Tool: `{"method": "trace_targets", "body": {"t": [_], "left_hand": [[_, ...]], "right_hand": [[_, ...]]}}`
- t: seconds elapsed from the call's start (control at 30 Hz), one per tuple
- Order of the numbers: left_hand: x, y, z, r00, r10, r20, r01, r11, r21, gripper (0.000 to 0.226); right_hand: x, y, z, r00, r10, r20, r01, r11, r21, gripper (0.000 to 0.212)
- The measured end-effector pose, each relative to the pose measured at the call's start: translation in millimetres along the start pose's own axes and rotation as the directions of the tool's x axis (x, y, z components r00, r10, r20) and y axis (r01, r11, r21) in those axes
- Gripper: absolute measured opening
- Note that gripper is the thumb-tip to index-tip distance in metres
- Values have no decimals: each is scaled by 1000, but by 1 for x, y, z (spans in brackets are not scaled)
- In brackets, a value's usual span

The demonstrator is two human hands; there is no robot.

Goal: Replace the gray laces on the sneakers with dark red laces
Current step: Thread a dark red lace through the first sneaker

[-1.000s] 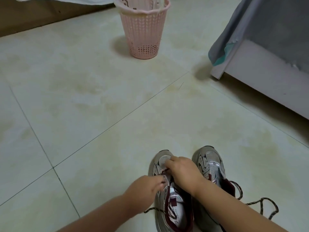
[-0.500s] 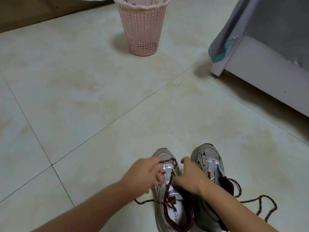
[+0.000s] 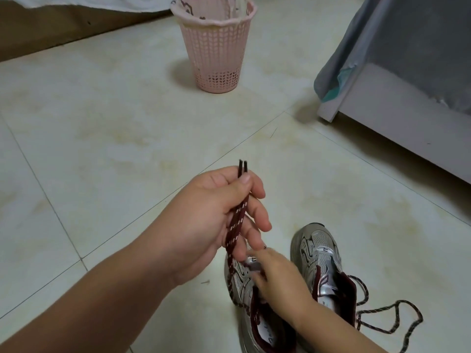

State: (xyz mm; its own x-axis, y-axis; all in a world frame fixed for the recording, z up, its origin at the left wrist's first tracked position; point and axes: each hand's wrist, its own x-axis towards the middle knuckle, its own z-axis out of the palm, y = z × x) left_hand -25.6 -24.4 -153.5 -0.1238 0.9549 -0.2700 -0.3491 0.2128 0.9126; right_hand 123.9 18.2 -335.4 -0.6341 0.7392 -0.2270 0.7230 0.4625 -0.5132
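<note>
Two grey and silver sneakers with dark red lining stand side by side on the floor: the left sneaker [image 3: 242,289] and the right sneaker [image 3: 318,253]. My left hand [image 3: 216,220] is raised above the left sneaker and pinches both ends of a dark red lace [image 3: 235,225] between thumb and fingers, the two tips sticking up past them. The lace runs down to the shoe's front. My right hand [image 3: 277,273] rests on the left sneaker's tongue area, blurred, its fingers on the shoe's front. A second dark red lace [image 3: 382,319] trails from the right sneaker.
A pink perforated plastic basket [image 3: 216,52] stands at the back centre. A grey cabinet or bed frame [image 3: 397,118] draped with grey cloth fills the right side. Brown furniture [image 3: 51,29] runs along the far left. The floor [image 3: 102,149] is pale tile.
My left hand has risen from the shoe, pulling both dark red lace ends up and taut. My right hand stays low on the left sneaker.
</note>
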Motion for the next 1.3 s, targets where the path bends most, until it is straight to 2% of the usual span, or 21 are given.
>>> {"method": "trace_targets", "body": {"t": [0.07, 0.1, 0.27, 0.37, 0.5, 0.6, 0.67, 0.7, 0.8, 0.87, 0.93, 1.0, 1.07, 1.17, 1.23, 1.3], "left_hand": [[2, -1, 2, 1000, 9, 2, -9, 1000, 1, 27], [3, 0, 2, 1000, 23, -2, -23, 1000, 10, 28], [12, -9, -8, 996, 36, -84, -31, 998, 62, 29], [19, -24, -16, 992, 6, -130, 7, 995, 99, 29], [31, -52, -28, 985, -11, -170, 54, 968, 245, 30], [45, -89, -35, 989, -37, -142, 102, 869, 485, 31], [57, -120, -40, 993, -92, -72, 117, 771, 626, 31], [64, -135, -43, 990, -131, -50, 130, 729, 673, 31], [76, -169, -46, 974, -227, -14, 157, 629, 762, 31], [79, -182, -46, 961, -276, 15, 148, 560, 815, 21], [81, -190, -48, 952, -305, 31, 132, 498, 857, 17], [85, -193, -52, 948, -316, 23, 135, 471, 872, 16], [87, -191, -52, 947, -321, -10, 169, 472, 865, 25], [83, -183, -50, 936, -347, -52, 248, 548, 799, 36], [77, -174, -48, 933, -352, -81, 300, 629, 717, 34], [74, -157, -45, 937, -335, -100, 319, 705, 634, 30]], "right_hand": [[5, -4, 5, 992, -97, 78, 101, 994, -48, 15], [7, -6, 5, 992, -110, 61, 113, 992, -52, 16], [0, -15, -13, 978, -122, -171, 139, 986, 92, 40], [-5, -15, -19, 972, -158, -174, 173, 982, 80, 45], [-2, -6, -11, 983, -154, -95, 152, 988, -32, 27], [-2, -5, -2, 990, -133, -47, 130, 989, -65, 24], [-2, -4, 1, 991, -121, -62, 118, 992, -52, 10], [-2, -3, 2, 987, -134, -92, 131, 991, -36, 9], [-5, 3, 7, 974, -195, -112, 193, 981, -29, 11], [-8, 6, 6, 966, -225, -127, 225, 974, -17, 6], [-8, 3, -2, 932, -300, -202, 305, 952, -7, 7], [-9, -3, -16, 876, -387, -290, 405, 914, 4, 8], [-15, -5, -26, 849, -411, -333, 444, 896, 26, 10], [-30, 6, -23, 917, -271, -291, 319, 938, 134, 12], [-36, 10, -20, 985, -88, -151, 114, 978, 175, 20], [-35, 16, -17, 997, 76, 13, -77, 992, 100, 45]]}}
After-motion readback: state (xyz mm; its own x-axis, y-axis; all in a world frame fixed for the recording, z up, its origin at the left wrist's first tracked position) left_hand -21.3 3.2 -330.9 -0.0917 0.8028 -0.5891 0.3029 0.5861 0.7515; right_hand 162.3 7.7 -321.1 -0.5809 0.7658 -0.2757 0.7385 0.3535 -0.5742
